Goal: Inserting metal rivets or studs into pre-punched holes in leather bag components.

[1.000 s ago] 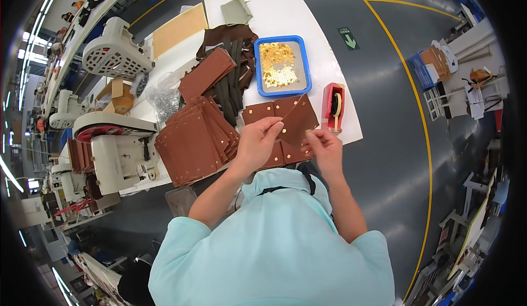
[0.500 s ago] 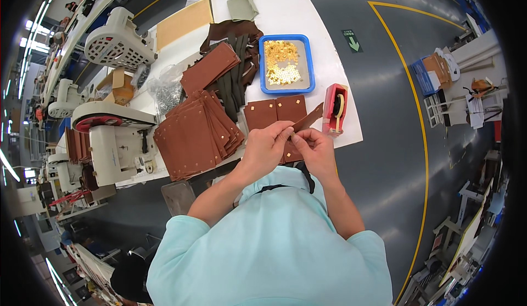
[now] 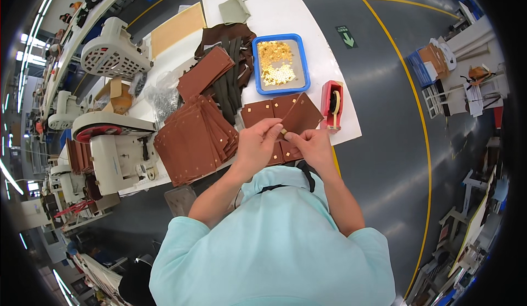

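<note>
A brown leather panel (image 3: 303, 113) is tilted up between my hands over the near edge of the table. My left hand (image 3: 257, 145) pinches its near corner, where a small gold metal fitting (image 3: 284, 131) shows at the fingertips. My right hand (image 3: 317, 153) grips the same panel's near edge just to the right, thumb toward the fitting. Under and around the hands lie flat brown panels (image 3: 258, 112) with small square gold fittings near their edges. Beyond them sits a blue-rimmed tray (image 3: 282, 91) with many gold fittings (image 3: 277, 75). My fingers partly hide the held corner.
Right of my hands stands a red tape dispenser (image 3: 332, 107). A stack of brown panels (image 3: 192, 141) lies to the left, with dark strips (image 3: 226, 81) and another brown pile (image 3: 206, 74) beyond. White machines (image 3: 112, 160) line the left side of the white table (image 3: 324, 59).
The held panel has turned from nearly edge-on to showing its broad face, and the gold fitting at its corner has come into view. The view has shifted slightly.
</note>
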The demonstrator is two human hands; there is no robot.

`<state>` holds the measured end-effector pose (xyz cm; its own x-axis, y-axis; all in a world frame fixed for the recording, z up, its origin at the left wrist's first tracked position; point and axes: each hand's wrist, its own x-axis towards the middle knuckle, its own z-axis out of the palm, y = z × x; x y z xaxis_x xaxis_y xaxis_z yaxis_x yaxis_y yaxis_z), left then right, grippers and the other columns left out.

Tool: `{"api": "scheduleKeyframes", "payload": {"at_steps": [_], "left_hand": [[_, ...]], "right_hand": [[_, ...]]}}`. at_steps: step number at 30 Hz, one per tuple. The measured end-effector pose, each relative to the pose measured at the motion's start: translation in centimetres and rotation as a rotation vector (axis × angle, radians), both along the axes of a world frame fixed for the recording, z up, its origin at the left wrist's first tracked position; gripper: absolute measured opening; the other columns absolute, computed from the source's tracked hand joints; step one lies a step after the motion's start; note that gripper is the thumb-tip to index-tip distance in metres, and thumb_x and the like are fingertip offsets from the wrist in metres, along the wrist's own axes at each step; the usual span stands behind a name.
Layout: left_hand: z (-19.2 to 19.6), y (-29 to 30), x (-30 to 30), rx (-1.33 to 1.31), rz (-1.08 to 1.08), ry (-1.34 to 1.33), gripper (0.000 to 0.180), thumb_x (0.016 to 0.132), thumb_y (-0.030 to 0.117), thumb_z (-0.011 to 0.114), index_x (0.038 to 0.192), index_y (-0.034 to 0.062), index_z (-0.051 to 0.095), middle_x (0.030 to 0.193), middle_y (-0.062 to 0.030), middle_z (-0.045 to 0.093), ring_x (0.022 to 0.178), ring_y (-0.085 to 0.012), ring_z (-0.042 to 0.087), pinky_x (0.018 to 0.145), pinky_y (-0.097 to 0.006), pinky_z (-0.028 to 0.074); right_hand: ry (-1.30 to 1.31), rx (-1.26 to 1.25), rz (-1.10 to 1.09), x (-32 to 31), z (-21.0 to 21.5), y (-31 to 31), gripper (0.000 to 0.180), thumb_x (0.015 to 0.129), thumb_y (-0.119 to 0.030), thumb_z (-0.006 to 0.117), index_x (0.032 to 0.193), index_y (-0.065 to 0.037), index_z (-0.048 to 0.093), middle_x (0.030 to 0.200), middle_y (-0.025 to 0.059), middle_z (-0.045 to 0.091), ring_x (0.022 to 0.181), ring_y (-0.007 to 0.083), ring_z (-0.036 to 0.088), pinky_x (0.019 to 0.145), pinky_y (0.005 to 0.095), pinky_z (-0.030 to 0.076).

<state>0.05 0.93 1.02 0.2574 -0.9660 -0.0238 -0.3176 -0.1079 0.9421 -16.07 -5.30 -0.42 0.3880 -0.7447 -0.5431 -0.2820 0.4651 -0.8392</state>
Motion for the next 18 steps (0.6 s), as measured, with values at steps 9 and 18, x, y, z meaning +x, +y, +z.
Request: {"api": "scheduleKeyframes", "payload": {"at_steps": [9, 18], "left_hand": [[1.1, -0.5, 4.2, 0.193, 0.025, 0.390, 0.021, 0.093, -0.002, 0.055, 0.111, 0.0000, 0.066, 0.109, -0.0074, 0.065, 0.087, -0.0097, 0.062, 0.079, -0.023, 0.050], [0.0, -0.6, 4.2, 0.130, 0.026, -0.111, 0.027, 0.087, 0.000, 0.065, 0.113, 0.0029, 0.069, 0.096, -0.0037, 0.068, 0.068, -0.0063, 0.060, 0.058, -0.020, 0.047]], "right_hand": [[0.488, -0.506, -0.293, -13.3, -20.2, -7.1, 0.035, 0.086, -0.032, 0.069, 0.093, 0.002, 0.072, 0.083, 0.0143, 0.072, 0.070, 0.0243, 0.070, 0.069, 0.0346, 0.055], [0.320, -0.079, -0.374, -10.1, -18.4, -6.5, 0.029, 0.080, -0.023, 0.076, 0.093, 0.003, 0.074, 0.084, 0.0124, 0.073, 0.067, 0.0176, 0.067, 0.065, 0.0282, 0.054]]}}
